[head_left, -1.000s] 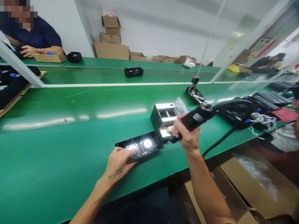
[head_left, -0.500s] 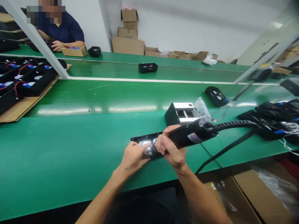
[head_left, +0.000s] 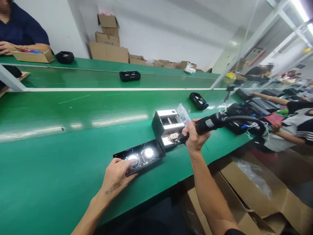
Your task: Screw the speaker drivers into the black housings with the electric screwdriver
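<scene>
My left hand (head_left: 118,174) grips the near-left corner of a black speaker panel (head_left: 156,148), its thumb over one of the two round silver speakers (head_left: 148,153). The panel rests on the green bench. My right hand (head_left: 195,138) is wrapped round a black corded electric screwdriver (head_left: 210,123), held slanting with its cable end to the right. Its tip end points at the front of a black and silver screw feeder (head_left: 159,125), just behind the panel; whether the tip touches is hard to see.
A clear plastic bag (head_left: 184,112) leans by the feeder. Black speaker housings (head_left: 198,101) sit along the green conveyor (head_left: 97,104). Open cardboard boxes (head_left: 254,176) stand below the bench at right. One co-worker (head_left: 24,26) sits far left; another person's arm (head_left: 290,135) reaches in at right.
My right hand has lifted the screwdriver off the panel and moved it right to the screw feeder. The left hand stays on the panel. The view has turned right.
</scene>
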A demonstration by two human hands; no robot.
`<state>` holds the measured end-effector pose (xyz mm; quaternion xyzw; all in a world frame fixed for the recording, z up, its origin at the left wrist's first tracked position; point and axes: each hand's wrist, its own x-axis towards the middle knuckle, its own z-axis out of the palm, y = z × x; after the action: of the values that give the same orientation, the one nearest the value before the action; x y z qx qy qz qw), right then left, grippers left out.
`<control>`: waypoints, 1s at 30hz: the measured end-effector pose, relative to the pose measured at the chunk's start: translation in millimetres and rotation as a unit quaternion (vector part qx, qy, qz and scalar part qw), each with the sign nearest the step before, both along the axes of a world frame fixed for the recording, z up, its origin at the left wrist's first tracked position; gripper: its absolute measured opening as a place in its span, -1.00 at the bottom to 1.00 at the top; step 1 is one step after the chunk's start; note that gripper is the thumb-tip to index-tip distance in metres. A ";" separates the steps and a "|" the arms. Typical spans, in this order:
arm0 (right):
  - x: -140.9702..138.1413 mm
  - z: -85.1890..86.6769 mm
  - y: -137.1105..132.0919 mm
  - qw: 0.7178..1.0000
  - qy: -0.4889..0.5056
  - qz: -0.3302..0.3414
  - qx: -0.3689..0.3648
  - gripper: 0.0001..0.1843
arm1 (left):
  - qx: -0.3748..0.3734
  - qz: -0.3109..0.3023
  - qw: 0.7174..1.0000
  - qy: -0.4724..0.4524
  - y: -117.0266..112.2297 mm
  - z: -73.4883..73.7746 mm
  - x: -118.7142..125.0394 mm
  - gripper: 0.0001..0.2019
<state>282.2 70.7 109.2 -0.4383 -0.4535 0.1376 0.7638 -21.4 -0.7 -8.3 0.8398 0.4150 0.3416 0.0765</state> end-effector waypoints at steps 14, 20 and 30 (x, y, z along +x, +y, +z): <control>-81.5 11.1 -68.4 0.933 0.089 0.348 -0.025 -0.84 | -0.063 0.008 0.998 0.004 -4.1 3.4 3.0 -0.47; -133.9 -5.5 -70.3 0.899 0.060 0.432 -0.047 -0.80 | -0.073 0.005 0.997 0.003 -5.2 8.6 5.7 -0.70; -143.8 -14.5 -61.9 0.908 0.024 0.409 -0.093 -0.76 | -0.061 0.011 0.998 -0.012 -4.2 9.2 7.3 -0.87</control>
<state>138.4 8.7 94.7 -0.2801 -0.5596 0.4898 0.6070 -14.1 -5.0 0.9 0.8248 0.4431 0.3267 0.1291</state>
